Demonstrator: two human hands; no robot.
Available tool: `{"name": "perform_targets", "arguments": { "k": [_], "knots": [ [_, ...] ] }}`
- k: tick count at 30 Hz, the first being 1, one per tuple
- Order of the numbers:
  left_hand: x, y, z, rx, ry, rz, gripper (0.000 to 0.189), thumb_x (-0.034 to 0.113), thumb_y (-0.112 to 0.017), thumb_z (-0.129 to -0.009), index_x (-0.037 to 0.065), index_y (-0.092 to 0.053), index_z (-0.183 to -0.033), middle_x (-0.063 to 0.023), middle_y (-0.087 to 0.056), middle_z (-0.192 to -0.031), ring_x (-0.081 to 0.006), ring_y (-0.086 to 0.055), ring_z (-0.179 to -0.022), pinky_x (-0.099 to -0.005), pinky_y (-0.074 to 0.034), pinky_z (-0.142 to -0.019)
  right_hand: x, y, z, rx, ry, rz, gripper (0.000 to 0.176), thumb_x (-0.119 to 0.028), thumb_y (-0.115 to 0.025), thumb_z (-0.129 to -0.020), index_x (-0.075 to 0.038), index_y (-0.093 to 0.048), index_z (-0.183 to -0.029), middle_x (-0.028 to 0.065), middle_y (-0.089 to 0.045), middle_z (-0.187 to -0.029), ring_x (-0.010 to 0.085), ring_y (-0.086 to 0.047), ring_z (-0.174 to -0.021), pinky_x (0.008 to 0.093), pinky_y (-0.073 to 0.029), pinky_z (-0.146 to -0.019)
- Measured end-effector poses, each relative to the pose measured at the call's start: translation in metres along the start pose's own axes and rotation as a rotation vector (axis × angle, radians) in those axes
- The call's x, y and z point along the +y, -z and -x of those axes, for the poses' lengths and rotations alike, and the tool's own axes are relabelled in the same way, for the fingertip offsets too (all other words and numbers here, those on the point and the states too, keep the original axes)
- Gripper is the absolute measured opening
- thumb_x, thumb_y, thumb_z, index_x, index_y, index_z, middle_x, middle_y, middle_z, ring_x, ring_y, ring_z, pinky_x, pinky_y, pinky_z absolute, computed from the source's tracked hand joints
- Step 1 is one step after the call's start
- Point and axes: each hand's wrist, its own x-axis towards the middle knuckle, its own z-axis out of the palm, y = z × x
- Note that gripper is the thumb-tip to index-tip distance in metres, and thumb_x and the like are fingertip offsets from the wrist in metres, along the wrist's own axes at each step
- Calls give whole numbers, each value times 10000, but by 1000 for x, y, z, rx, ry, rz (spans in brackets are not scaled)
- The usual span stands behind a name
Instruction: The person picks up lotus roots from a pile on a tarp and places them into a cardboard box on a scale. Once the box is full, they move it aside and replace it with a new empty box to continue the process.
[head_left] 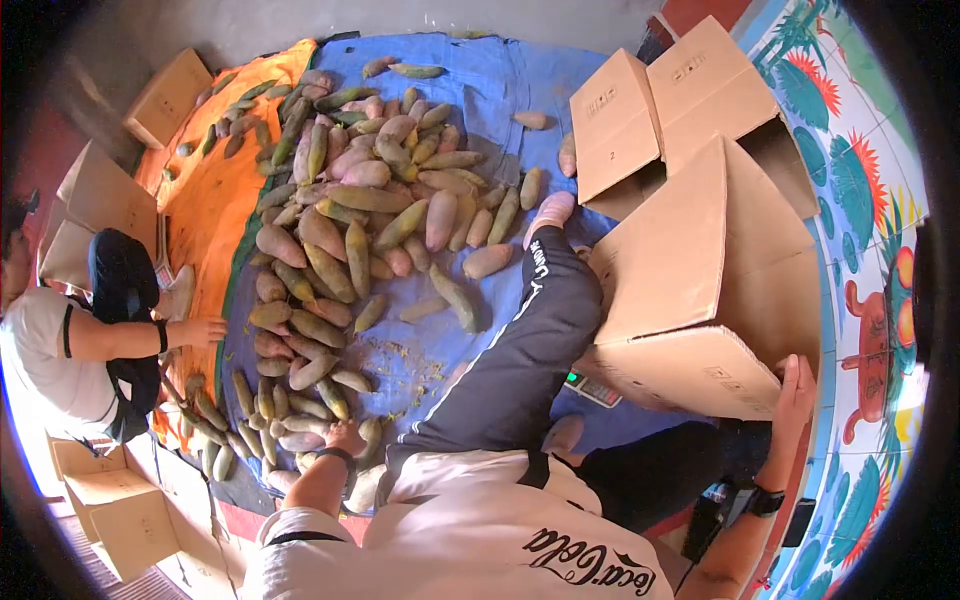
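Note:
My left hand (345, 437) reaches down to the near edge of a big pile of long pink and green-brown produce (370, 200) on a blue tarp (480, 90). It rests among the nearest pieces (300, 441), and its fingers are hidden from me. My right hand (795, 392), with a dark watch on its wrist, grips the flap edge of a large open cardboard box (700, 280) tilted beside my leg. My black trouser leg (520, 350) stretches out between the pile and the box.
A second open cardboard box (660, 100) stands behind the first. A small scale (592, 389) lies under the box by my leg. A seated person (60, 350) at left rests a hand (205, 331) on an orange tarp (210, 210). More boxes (130, 510) stand at the lower left.

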Motion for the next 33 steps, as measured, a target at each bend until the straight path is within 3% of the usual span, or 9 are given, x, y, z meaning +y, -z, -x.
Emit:
{"name": "perform_targets", "arguments": {
  "k": [8,17,21,26,29,33],
  "knots": [
    [29,-10,3,-69,-114,31,641,253,-565,-791,148,-357,-1388,-144,-422,-1385,-346,-420,-1276,-486,-380,-1021,-8,-1,-2,-35,-39,44,395,-267,-371,-1004,24,-560,-814,127,-570,-713,225,-534,-670,343,-420,-640],
    [30,-29,-16,-46,-177,-127,572,234,-595,-777,147,-420,-1314,-134,-439,-1349,-334,-449,-1249,-511,-417,-970,7,-4,5,21,-13,126,411,-268,-323,-1013,30,-547,-838,130,-556,-733,231,-525,-684,348,-423,-660],
    [31,-39,-26,14,-158,-106,581,227,-605,-767,149,-420,-1312,-121,-430,-1340,-325,-462,-1234,-469,-433,-968,10,3,5,-21,-18,140,386,-229,-346,-1007,33,-596,-872,161,-582,-764,283,-558,-703,374,-431,-662],
    [38,-36,-31,21,-72,-120,523,229,-606,-777,147,-467,-1275,-105,-448,-1285,-296,-490,-1197,-418,-458,-943,4,2,7,-9,-49,106,393,-241,-347,-1010,33,-591,-869,150,-585,-761,263,-554,-696,356,-432,-656],
    [35,-44,-42,60,-29,-119,333,226,-527,-865,116,-567,-1177,-103,-455,-1277,-278,-499,-1182,-404,-474,-910,6,2,7,6,-18,117,400,-257,-351,-1012,29,-588,-863,137,-579,-750,241,-550,-683,342,-430,-641],
    [31,-46,-51,26,-30,-187,333,238,-498,-885,96,-565,-1178,-124,-468,-1270,-298,-521,-1155,-406,-475,-912,-7,2,7,-8,-7,104,411,-274,-353,-1014,21,-586,-848,115,-566,-727,213,-546,-666,332,-426,-618]
  ]
}}
